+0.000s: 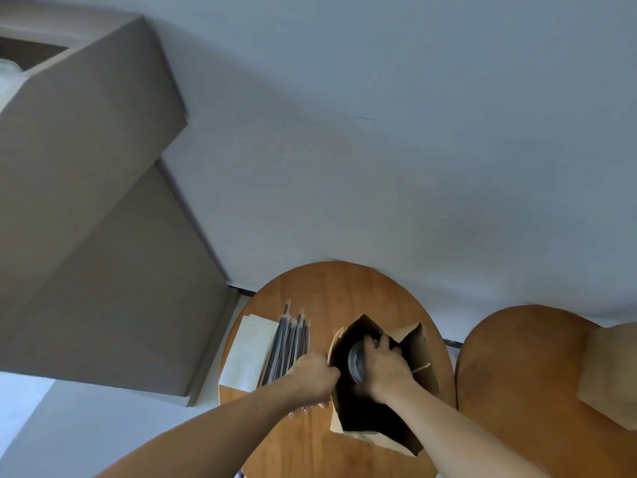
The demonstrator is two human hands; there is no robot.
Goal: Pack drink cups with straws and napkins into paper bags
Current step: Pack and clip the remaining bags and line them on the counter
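The bag [425,353] stands open on the desk [331,288]. The left grip [315,374] pinches the bag's left rim, evidently to hold the mouth wide and keep the bag from tipping. The right grip [386,363] is inside the mouth, fingers curled over the top of the cup [356,362], which keeps it upright for lowering. Whether the cup rests on the bag floor cannot be told. Straws [289,343] and napkins [248,353] lie just left of the bag, within reach and not yet packed.
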